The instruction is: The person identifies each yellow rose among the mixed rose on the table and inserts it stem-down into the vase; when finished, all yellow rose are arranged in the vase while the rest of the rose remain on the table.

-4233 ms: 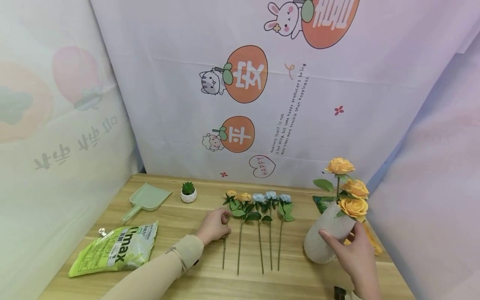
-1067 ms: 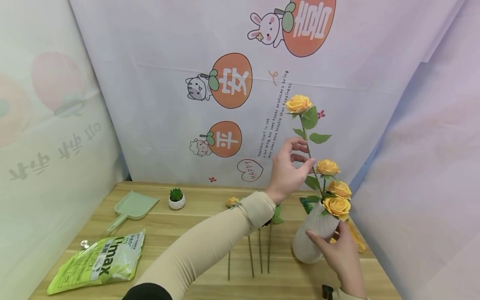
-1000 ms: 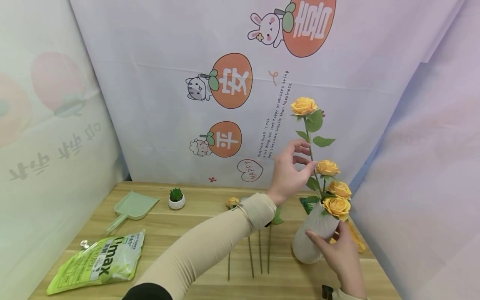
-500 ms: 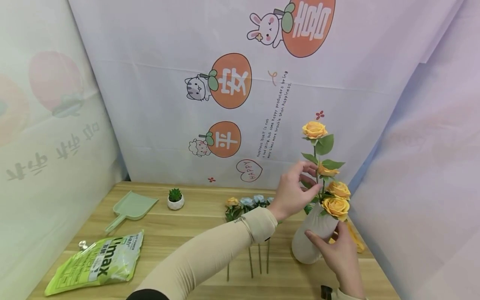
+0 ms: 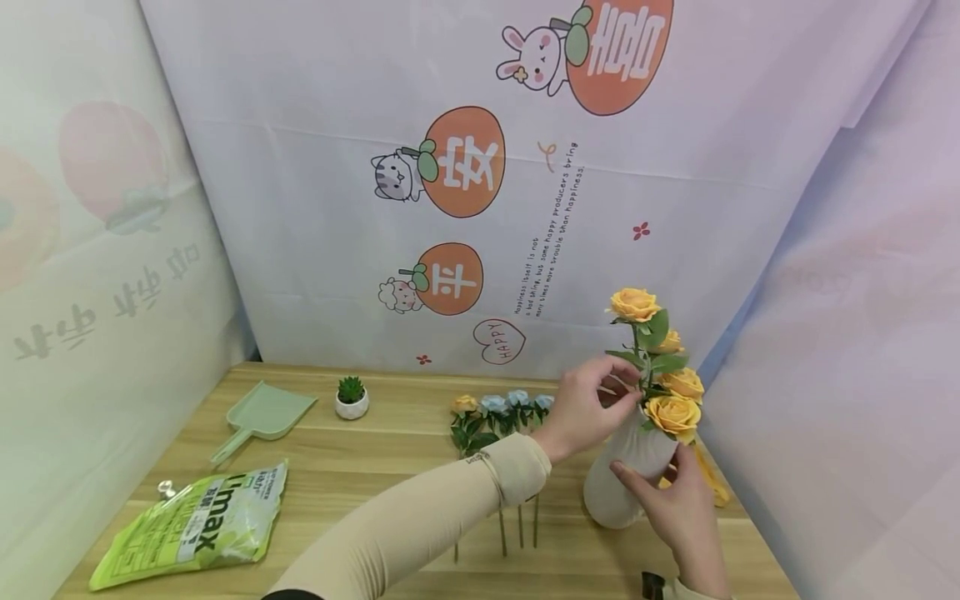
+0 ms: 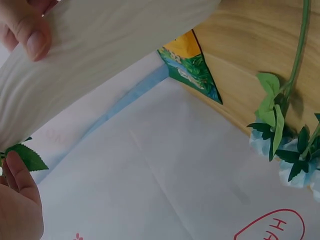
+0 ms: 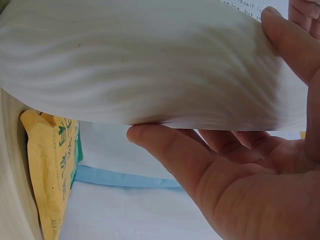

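Note:
A white ribbed vase (image 5: 628, 479) leans to the right in the head view. My right hand (image 5: 686, 508) grips it, thumb on the near side; in the right wrist view the fingers of that hand (image 7: 250, 175) wrap the vase wall (image 7: 140, 65). My left hand (image 5: 588, 404) pinches the stem of a yellow rose (image 5: 633, 305) just above the vase mouth. The stem's lower end is hidden by the vase and hand. Beside it, other yellow roses (image 5: 673, 417) stand in the vase. The left wrist view catches a leaf (image 6: 30, 157) by the left fingertips.
Left of the vase lie a yellow rose (image 5: 465, 404) and several blue ones (image 5: 493, 404), partly under my left forearm. A yellow packet (image 7: 52, 170) sits behind the vase. Farther left are a potted succulent (image 5: 351, 398), a green dustpan (image 5: 270, 410) and a lime bag (image 5: 202, 525).
My left hand took a yellow rose from the row on the table, brought it over the vase and has lowered it, its bloom sinking toward the others. The right hand stays on the vase.

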Demonstrator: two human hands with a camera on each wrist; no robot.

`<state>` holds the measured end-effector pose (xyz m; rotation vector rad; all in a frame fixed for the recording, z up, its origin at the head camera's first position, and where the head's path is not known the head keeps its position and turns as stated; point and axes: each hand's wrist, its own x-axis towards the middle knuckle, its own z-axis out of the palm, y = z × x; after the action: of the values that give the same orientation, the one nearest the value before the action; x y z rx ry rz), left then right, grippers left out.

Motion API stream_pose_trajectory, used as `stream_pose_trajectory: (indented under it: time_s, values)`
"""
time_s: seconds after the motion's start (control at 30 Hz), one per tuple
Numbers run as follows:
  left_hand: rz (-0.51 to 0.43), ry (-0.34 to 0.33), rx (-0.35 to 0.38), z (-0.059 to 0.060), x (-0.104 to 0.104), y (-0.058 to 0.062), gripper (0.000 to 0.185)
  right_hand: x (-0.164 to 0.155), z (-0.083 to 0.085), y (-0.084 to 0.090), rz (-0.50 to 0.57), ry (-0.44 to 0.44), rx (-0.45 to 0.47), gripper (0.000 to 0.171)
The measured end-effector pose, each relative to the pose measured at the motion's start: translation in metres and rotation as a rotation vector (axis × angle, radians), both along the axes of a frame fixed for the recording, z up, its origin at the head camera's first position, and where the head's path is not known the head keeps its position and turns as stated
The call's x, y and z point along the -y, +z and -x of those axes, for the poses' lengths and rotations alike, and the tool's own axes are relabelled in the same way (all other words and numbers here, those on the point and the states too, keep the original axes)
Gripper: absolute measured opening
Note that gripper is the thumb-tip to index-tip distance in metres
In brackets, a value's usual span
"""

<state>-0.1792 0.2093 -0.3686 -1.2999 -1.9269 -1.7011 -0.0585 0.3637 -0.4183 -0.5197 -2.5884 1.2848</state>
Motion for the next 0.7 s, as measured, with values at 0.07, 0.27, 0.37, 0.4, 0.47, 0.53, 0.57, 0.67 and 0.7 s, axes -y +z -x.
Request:
stream_pose_trajectory:
  time_s: [0.07, 0.27, 0.37, 0.4, 0.47, 0.53, 0.57, 0.67, 0.7]
  values:
    - [0.015, -0.003, 0.001, -0.002, -0.001, -0.003, 0.02, -0.001, 0.0, 0.0, 0.001, 0.003, 0.0, 0.114]
    - [0.049, -0.006, -0.01, -0.005, 0.0, -0.008, 0.018, -0.002, 0.001, 0.0, 0.013, 0.012, 0.013, 0.115]
    - [0.075, 0.016, -0.039, -0.006, 0.002, -0.01, 0.014, -0.002, 0.002, 0.001, 0.016, 0.017, 0.009, 0.114]
    - [0.084, 0.023, -0.047, -0.006, 0.002, -0.011, 0.012, -0.002, 0.002, 0.001, 0.015, 0.018, 0.006, 0.114]
    - [0.099, 0.033, -0.063, -0.006, 0.003, -0.014, 0.01, -0.002, 0.002, 0.001, 0.012, 0.02, 0.003, 0.113]
    - [0.11, 0.04, -0.077, -0.007, 0.004, -0.017, 0.01, -0.002, 0.002, 0.0, 0.01, 0.02, 0.001, 0.113]
    - [0.112, 0.037, -0.079, -0.007, 0.005, -0.019, 0.01, -0.002, 0.003, 0.0, 0.01, 0.019, 0.0, 0.113]
    - [0.114, 0.02, -0.076, -0.008, 0.006, -0.023, 0.011, -0.002, 0.002, 0.0, 0.013, 0.017, -0.002, 0.112]
    - [0.114, 0.013, -0.072, -0.008, 0.006, -0.025, 0.012, -0.002, 0.002, 0.0, 0.013, 0.016, -0.003, 0.112]
